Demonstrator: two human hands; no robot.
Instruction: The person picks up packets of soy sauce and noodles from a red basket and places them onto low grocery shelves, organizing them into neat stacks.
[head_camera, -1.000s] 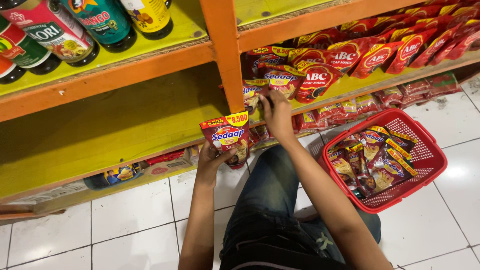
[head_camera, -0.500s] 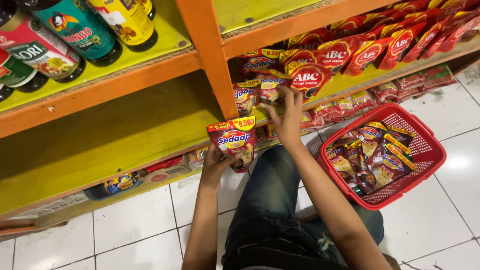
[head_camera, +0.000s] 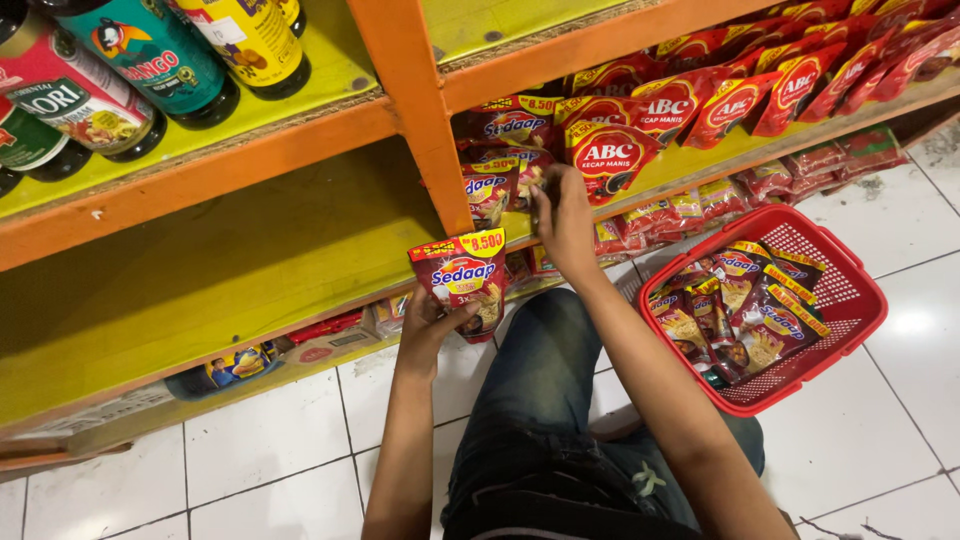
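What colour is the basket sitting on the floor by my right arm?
Red: the plastic mesh basket shows best in the head view.

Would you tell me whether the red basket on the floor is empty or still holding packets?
Holding packets: the red basket has several dark sachets piled inside.

A dark maroon sauce pouch (head_camera: 462, 283) with a red and yellow top band stands upright in the left hand (head_camera: 432, 325), its printed face turned up toward the camera, in front of the yellow shelf edge and above the white floor tiles. The right hand (head_camera: 565, 222) reaches into the shelf and touches a row of like pouches (head_camera: 497, 185) standing upright on the yellow shelf, just right of the orange post.
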